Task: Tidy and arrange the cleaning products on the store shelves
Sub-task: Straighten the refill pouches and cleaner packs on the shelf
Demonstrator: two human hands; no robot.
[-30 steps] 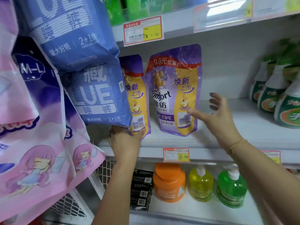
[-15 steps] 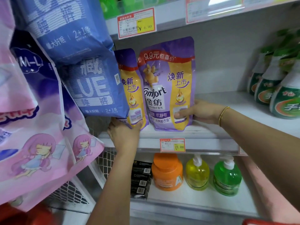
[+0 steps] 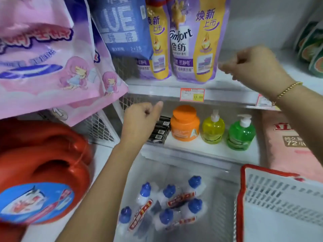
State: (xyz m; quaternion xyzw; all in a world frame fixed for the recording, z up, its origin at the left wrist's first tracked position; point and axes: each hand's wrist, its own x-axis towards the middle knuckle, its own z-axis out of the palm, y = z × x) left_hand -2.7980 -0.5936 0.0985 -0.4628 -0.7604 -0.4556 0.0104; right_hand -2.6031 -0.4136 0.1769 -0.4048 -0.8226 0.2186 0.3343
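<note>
white shelves (image 3: pixel 227 83) with a pale back panel (image 3: pixel 262 20) and a wire mesh divider (image 3: pixel 99 126), evenly lit.

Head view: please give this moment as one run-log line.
left grip: curled, holds nothing | right grip: curled, holds nothing | Comfort pouches: upright on shelf

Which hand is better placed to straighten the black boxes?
Left, probably: the left hand is right in front of the black boxes; the right hand is up at the shelf above, by the purple pouch.
</note>
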